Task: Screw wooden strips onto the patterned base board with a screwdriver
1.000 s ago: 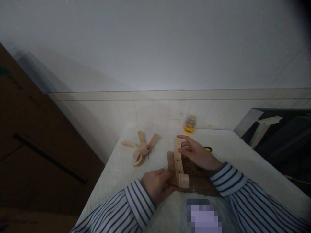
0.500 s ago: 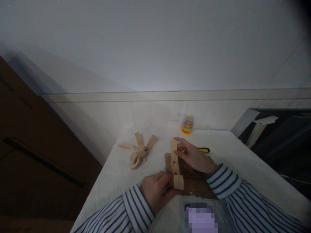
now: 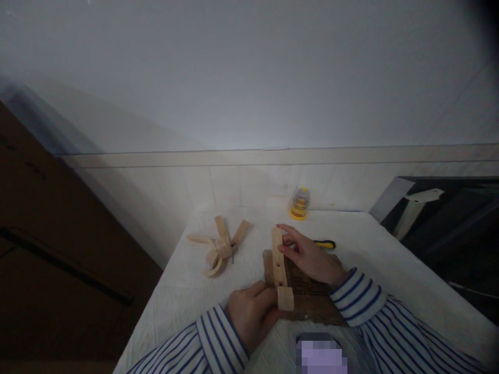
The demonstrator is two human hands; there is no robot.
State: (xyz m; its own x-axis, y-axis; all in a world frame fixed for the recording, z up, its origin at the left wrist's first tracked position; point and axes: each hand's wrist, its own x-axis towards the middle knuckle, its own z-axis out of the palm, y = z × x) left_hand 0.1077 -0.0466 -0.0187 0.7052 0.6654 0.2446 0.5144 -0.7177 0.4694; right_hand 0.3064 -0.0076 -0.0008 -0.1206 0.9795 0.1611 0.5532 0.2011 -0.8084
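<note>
Taking the brown patterned board [image 3: 312,307] as our mark, we find a pixelated lilac shape [image 3: 322,357] on its near side, too blurred to name. Our left hand [image 3: 249,313] is at the board's near left corner, fingers curled by the near end of a holed wooden strip [image 3: 277,253]; whether they pinch the wood or the board's edge, we cannot tell. A short wooden block [image 3: 286,299] sits at that end of the strip. The strip runs along the board's left side, its far end showing beyond the board's far edge, and there our right hand [image 3: 310,257], apart from the left, grips it between thumb and fingers. Left of the board we see a cluster of wooden pieces [image 3: 223,248] on the white-covered table [image 3: 171,304]. Just beyond the board lies a yellow-and-black handle [image 3: 326,244]; farther beyond it, near the wall [image 3: 249,88], stands a clear container [image 3: 299,204] with a yellow base.
</note>
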